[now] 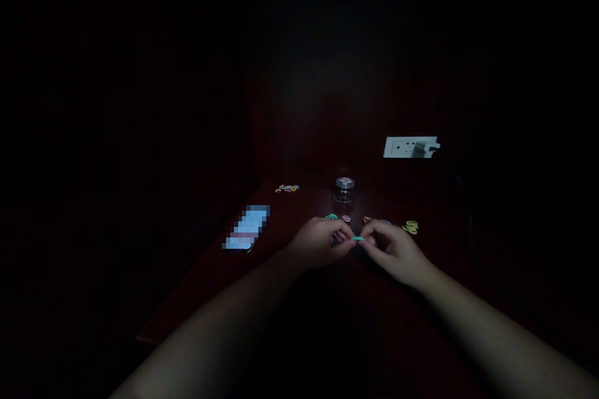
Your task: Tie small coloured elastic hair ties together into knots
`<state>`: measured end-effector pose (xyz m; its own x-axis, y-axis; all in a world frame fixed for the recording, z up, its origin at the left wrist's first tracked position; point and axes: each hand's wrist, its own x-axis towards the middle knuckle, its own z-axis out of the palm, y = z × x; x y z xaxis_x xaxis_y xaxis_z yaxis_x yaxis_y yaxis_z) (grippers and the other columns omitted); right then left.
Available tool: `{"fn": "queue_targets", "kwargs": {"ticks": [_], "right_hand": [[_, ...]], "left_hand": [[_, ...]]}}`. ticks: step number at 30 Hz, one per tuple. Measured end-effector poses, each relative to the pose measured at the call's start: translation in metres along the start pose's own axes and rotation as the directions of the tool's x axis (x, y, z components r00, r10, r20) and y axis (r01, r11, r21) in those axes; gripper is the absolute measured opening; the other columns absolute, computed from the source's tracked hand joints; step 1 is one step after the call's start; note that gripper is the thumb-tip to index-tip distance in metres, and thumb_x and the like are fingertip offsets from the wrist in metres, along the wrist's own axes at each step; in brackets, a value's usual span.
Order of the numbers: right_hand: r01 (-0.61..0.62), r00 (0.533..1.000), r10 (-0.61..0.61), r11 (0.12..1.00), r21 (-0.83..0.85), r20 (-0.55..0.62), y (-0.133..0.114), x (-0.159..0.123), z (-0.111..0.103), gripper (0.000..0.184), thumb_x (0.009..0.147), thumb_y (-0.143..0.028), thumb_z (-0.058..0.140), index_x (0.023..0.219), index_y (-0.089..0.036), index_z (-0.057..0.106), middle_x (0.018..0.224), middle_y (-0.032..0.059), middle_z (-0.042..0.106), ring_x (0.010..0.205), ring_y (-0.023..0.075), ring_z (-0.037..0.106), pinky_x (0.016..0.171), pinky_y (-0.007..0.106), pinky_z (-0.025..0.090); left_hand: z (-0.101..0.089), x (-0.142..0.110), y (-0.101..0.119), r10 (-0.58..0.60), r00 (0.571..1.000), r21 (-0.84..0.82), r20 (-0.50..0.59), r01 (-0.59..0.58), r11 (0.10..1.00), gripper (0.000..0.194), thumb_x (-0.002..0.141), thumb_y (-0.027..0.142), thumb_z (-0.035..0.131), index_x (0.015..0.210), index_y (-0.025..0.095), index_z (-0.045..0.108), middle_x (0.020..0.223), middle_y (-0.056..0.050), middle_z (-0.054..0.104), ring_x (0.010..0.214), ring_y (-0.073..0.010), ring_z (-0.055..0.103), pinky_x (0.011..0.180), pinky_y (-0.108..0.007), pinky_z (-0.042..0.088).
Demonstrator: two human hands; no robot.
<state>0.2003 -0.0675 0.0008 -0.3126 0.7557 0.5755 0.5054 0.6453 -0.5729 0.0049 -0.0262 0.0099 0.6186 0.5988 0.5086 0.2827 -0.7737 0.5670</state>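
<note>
Between my two hands is a small green hair tie (pixel 357 239), pinched at both ends above the dark red table. My left hand (pixel 322 241) grips its left end with thumb and fingertips. On the other end, the thumb and forefinger of my right hand (pixel 392 249) are closed. Just beyond my hands lie small groups of hair ties: green ones (pixel 332 217), pink ones (pixel 346 219), orange-brown ones (pixel 367 220), blue ones (pixel 385 222) partly hidden by my right hand, and yellow ones (pixel 411 227) at the right.
A clear jar with a lid (pixel 344 192) stands behind the groups. Farther left is a mixed pile of hair ties (pixel 289 188). A lit phone (pixel 248 229) lies near the table's left edge. On the wall, a socket panel (pixel 410 147) holds a plug, and a dark cable runs down the right.
</note>
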Motion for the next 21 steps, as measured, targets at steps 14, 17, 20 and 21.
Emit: {"fn": "queue_targets", "kwargs": {"ticks": [14, 17, 20, 21], "right_hand": [[-0.057, 0.997, 0.060, 0.996, 0.066, -0.038, 0.0047, 0.0004, -0.0061, 0.017, 0.086, -0.033, 0.057, 0.078, -0.018, 0.057, 0.070, 0.0019, 0.056, 0.066, 0.0153, 0.053, 0.058, 0.026, 0.042], [-0.009, 1.000, 0.011, 0.998, 0.061, -0.027, 0.0032, 0.0006, -0.0036, 0.015, 0.085, -0.032, 0.058, 0.079, -0.018, 0.059, 0.067, 0.0010, 0.055, 0.063, 0.0145, 0.051, 0.061, 0.027, 0.043], [-0.003, 1.000, 0.004, 0.998, 0.058, -0.021, 0.0039, 0.0002, -0.0013, 0.014, 0.085, -0.031, 0.059, 0.080, -0.018, 0.061, 0.066, 0.0005, 0.054, 0.061, 0.0139, 0.050, 0.061, 0.028, 0.044], [-0.007, 1.000, 0.008, 0.998, 0.056, -0.021, 0.0043, 0.0000, -0.0011, 0.013, 0.084, -0.031, 0.059, 0.081, -0.018, 0.061, 0.067, 0.0010, 0.055, 0.061, 0.0141, 0.051, 0.061, 0.028, 0.045]], "left_hand": [[-0.0045, 0.0006, -0.0008, 0.003, 1.000, 0.006, -0.027, -0.002, 1.000, 0.011, 0.079, 0.023, 0.061, 0.079, 0.013, 0.065, 0.073, -0.002, 0.066, 0.064, -0.0085, 0.059, 0.062, -0.019, 0.048], [-0.0034, 0.0008, -0.0007, -0.001, 0.999, -0.002, -0.038, 0.001, 1.000, 0.009, 0.078, 0.022, 0.062, 0.079, 0.013, 0.065, 0.073, -0.002, 0.067, 0.063, -0.0080, 0.058, 0.061, -0.019, 0.048], [-0.0028, 0.0008, -0.0007, -0.006, 0.999, -0.002, -0.038, 0.006, 1.000, 0.009, 0.078, 0.021, 0.062, 0.079, 0.013, 0.065, 0.073, -0.002, 0.067, 0.063, -0.0079, 0.058, 0.061, -0.019, 0.048], [-0.0027, 0.0007, -0.0007, -0.008, 0.999, -0.001, -0.039, 0.008, 1.000, 0.009, 0.078, 0.021, 0.062, 0.079, 0.013, 0.065, 0.074, -0.002, 0.067, 0.063, -0.0079, 0.058, 0.061, -0.019, 0.048]]}}
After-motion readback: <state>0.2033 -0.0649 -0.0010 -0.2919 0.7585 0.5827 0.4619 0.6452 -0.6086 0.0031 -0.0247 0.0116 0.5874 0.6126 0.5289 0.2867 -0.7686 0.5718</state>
